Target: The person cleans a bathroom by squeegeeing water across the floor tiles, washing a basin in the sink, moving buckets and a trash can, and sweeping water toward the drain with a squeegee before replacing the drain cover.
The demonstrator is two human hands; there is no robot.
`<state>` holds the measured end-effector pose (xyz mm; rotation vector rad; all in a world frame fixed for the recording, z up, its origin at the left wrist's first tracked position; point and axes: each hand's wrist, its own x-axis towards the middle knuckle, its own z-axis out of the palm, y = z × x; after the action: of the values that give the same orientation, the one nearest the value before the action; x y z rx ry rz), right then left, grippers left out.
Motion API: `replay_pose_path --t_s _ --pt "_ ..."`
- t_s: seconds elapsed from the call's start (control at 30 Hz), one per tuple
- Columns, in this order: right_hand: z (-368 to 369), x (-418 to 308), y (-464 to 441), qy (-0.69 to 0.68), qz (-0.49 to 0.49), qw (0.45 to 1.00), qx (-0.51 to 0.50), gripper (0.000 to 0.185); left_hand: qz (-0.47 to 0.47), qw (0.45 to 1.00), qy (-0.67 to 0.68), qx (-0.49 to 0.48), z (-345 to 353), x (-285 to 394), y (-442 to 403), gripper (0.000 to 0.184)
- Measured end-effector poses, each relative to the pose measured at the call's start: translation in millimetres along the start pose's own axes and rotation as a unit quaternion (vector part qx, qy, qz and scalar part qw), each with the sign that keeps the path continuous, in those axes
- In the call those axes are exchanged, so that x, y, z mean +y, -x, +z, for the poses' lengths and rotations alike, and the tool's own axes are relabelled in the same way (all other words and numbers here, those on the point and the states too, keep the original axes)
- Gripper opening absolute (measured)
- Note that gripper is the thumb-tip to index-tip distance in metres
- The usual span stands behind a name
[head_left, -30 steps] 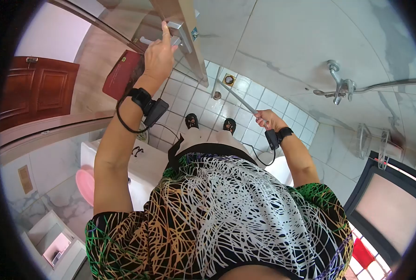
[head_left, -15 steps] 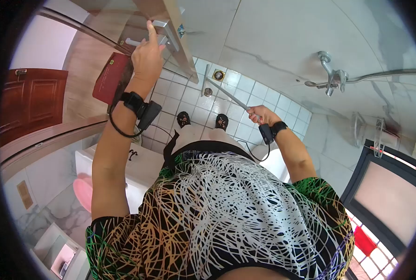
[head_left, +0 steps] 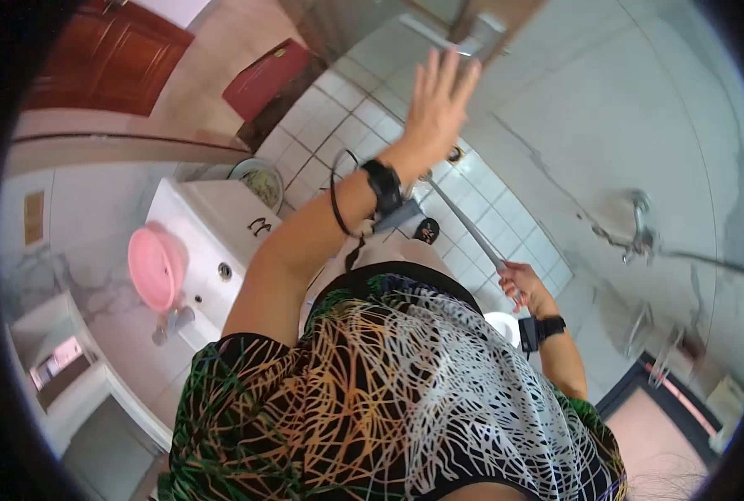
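My left hand (head_left: 436, 113) is open, its fingers stretched toward the door handle (head_left: 482, 35) at the top of the view; the fingertips are just below the handle and look apart from it. My right hand (head_left: 524, 285) is closed around the grey pole of a floor squeegee (head_left: 465, 221), which slants down to the tiled floor. My left wrist and forearm hide the squeegee's head. The door (head_left: 518, 29) is blurred and swung partway into the room.
A white washbasin (head_left: 213, 209) stands at left with a pink basin (head_left: 156, 265) beside it. A round tub (head_left: 259, 182) sits behind. Beyond the glass lies a red box (head_left: 267, 79). A shower tap (head_left: 641, 234) juts from the right wall. A floor drain (head_left: 455, 154) is near the door.
My left hand has let go of the door handle, and its fingers have spread. The door appears swung farther round. My view has turned leftward, and my right hand still grips the squeegee.
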<state>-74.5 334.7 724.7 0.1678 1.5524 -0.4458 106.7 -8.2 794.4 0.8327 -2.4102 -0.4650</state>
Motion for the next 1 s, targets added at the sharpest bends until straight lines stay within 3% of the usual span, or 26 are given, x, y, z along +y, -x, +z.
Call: replay_pose_path --t_s 0.17,0.27,0.33,0.4,0.5,0.53,0.57,0.6,0.67,0.73,0.8,0.93,0.97,1.0 --pt "48 -38 6 0.02 0.009 1.0 -0.009 0.054 -0.123 0.974 0.125 -0.142 -23 -3 105 0.076" --pt "79 -76 -1 0.043 0.017 0.998 -0.043 0.051 -0.193 0.947 0.184 -0.179 -30 -31 166 0.064" --pt "109 -101 -2 0.144 -0.077 0.985 -0.058 0.037 -0.267 0.924 0.195 -0.194 -52 -32 184 0.057" --pt "117 -114 -49 0.185 -0.134 0.963 -0.142 0.029 -0.318 0.905 0.204 -0.197 -60 -31 201 0.051" --pt "166 -134 -128 0.175 -0.204 0.939 -0.214 0.025 -0.342 0.903 0.193 -0.172 -65 -43 224 0.045" --pt "175 -136 -188 0.218 -0.187 0.922 -0.261 0.024 -0.341 0.913 0.169 -0.148 -63 -49 231 0.043" --pt "207 -161 -160 0.21 -0.155 0.939 -0.223 0.022 -0.343 0.917 0.133 -0.154 -66 -48 227 0.042" --pt "225 -181 -141 0.179 -0.167 0.929 -0.277 0.022 -0.343 0.921 0.094 -0.158 -73 -44 220 0.041" --pt "262 -178 -174 0.122 -0.113 0.95 -0.264 0.024 -0.344 0.918 0.104 -0.169 -97 -33 217 0.04" --pt "282 -198 -159 0.146 -0.104 0.942 -0.285 0.026 -0.359 0.909 0.104 -0.183 -102 -34 212 0.039" --pt "305 -200 -166 0.151 -0.103 0.954 -0.239 0.019 -0.387 0.891 0.11 -0.209 -105 -32 202 0.039" --pt "288 -182 -148 0.044 -0.092 0.974 -0.204 0.019 -0.403 0.881 0.128 -0.213 -117 -27 200 0.037" --pt "260 -175 -142 0.041 -0.152 0.943 -0.295 0.018 -0.398 0.883 0.133 -0.21 -116 -31 200 0.037" --pt "238 -167 -143 0.031 -0.152 0.941 -0.302 0.019 -0.395 0.884 0.137 -0.208 -116 -33 201 0.037"
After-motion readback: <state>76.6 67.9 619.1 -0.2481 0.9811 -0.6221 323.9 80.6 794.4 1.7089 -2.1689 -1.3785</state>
